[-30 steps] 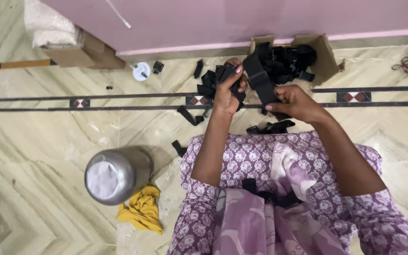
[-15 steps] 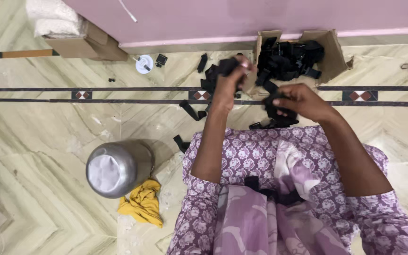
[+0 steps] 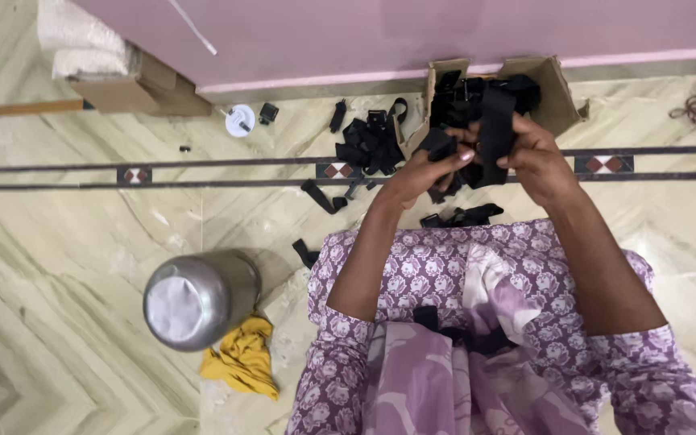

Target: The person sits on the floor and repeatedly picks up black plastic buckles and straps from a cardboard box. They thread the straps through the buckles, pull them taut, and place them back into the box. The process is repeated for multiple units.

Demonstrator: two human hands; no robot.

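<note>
both hands, left [image 3: 422, 173] and right [image 3: 535, 155], closed on one black strap [image 3: 495, 133] held above the floor [image 3: 82, 234]. small strap pile [image 3: 370, 145] set down at left; cardboard box [image 3: 553, 84] still heaped full, so judged early.

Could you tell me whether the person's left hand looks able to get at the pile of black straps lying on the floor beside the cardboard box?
Probably yes. The left hand is beside the pile of black straps, with nothing between them, though it is gripping a black strap together with the right hand.
</note>
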